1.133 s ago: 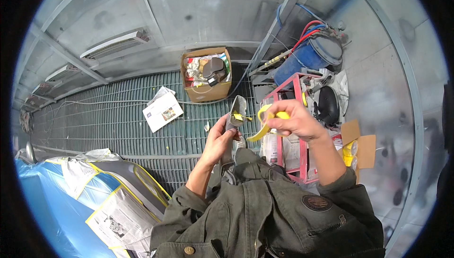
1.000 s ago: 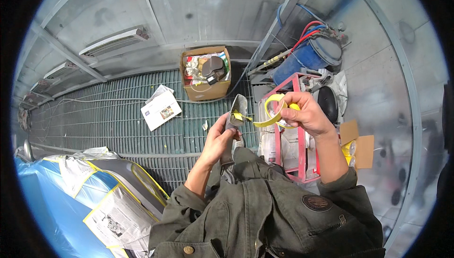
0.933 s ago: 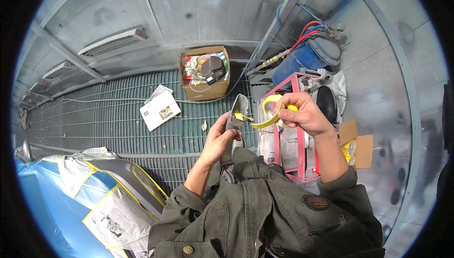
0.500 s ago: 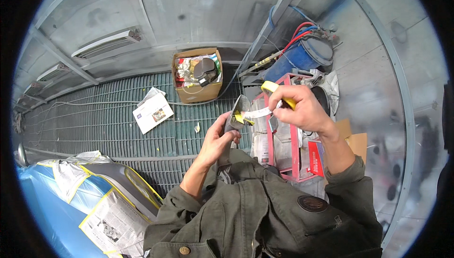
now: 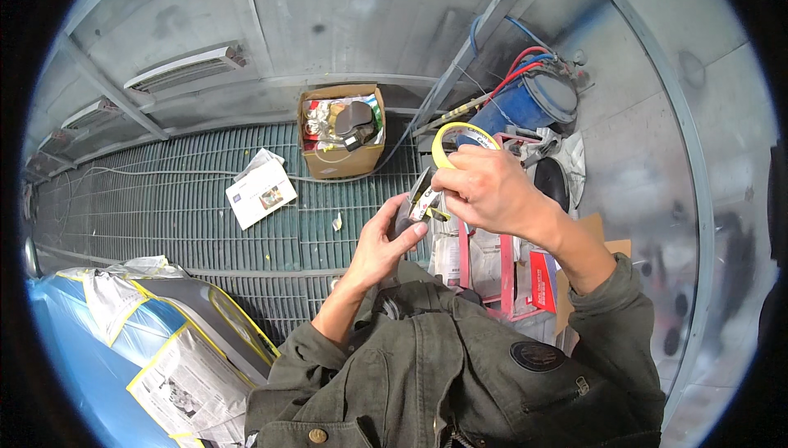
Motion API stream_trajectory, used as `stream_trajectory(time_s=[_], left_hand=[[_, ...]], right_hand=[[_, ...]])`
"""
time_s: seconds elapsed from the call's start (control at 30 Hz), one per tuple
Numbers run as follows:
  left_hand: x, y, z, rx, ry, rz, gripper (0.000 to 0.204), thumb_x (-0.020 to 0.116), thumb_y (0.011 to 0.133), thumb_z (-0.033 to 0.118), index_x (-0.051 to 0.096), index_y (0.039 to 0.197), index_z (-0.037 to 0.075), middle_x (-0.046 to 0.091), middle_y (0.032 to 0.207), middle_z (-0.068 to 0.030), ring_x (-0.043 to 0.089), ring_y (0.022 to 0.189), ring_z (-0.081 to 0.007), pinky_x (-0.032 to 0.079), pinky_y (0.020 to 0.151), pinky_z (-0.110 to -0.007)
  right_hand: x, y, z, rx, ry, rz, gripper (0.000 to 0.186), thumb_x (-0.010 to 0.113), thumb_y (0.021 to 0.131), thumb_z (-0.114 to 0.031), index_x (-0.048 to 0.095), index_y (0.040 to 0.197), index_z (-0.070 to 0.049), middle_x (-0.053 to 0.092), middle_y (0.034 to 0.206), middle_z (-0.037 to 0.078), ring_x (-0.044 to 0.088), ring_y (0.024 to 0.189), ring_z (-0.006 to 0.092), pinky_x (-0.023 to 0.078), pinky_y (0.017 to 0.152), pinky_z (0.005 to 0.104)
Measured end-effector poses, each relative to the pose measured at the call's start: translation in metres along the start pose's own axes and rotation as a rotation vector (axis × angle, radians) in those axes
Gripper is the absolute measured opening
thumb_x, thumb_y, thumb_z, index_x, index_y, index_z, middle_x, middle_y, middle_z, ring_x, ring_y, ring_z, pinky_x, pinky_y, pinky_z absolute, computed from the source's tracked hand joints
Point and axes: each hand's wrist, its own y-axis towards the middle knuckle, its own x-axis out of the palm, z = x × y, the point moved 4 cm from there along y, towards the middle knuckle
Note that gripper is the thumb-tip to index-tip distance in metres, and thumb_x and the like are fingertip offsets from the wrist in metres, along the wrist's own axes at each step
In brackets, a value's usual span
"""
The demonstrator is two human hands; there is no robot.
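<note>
My left hand (image 5: 376, 249) is closed round a small dark grey curved part (image 5: 403, 221) in front of my jacket. Its exact kind does not show. Just right of it, my right hand (image 5: 501, 192) grips a roll of yellow masking tape (image 5: 442, 144), whose ring stands up above the fingers. From the roll a tape strip (image 5: 425, 202), pale and printed on the side I see, runs down to the part. Bits of yellow tape show on the part's right side. My right fingertips are close by the part, partly hiding the strip.
A cardboard box (image 5: 343, 161) of mixed items stands on the floor grating (image 5: 189, 226), near a white sheet (image 5: 261, 194). At lower left is a blue panel (image 5: 74, 349) masked with newspaper and tape. Right are a red frame (image 5: 506, 276) and a blue cylinder (image 5: 517, 103) with hoses.
My right hand has moved left toward the part. The tape strip spans a shorter gap, and the roll has turned to show its ring. The left hand has barely shifted.
</note>
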Motion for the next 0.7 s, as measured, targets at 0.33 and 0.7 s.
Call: stream_trajectory(time_s=[0.33,0.7], left_hand=[[0.0008,0.0059,-0.0046,0.058,0.113,0.205,0.039,0.070,0.094,0.023,0.062,0.124,-0.001,0.066,0.084,-0.0017,0.058,0.073,-0.0056,0.048,0.065,-0.023],[0.0046,0.0103,-0.0027,0.026,0.085,0.210,0.036,0.069,0.095,0.021,0.064,0.122,-0.001,0.068,0.083,-0.0026,0.060,0.071,-0.0060,0.049,0.063,-0.023]], right_hand=[[0.0065,0.0071,-0.0059,0.022,-0.035,0.011,0.012,0.068,0.073,-0.009,0.063,0.084,-0.007,0.058,0.075,0.007,0.062,0.076,0.0270,0.052,0.064,0.0409],[0.0056,0.0103,-0.0047,0.010,-0.076,-0.055,0.012,0.068,0.072,-0.008,0.062,0.082,-0.007,0.059,0.073,0.008,0.063,0.075,0.0274,0.052,0.064,0.0409]])
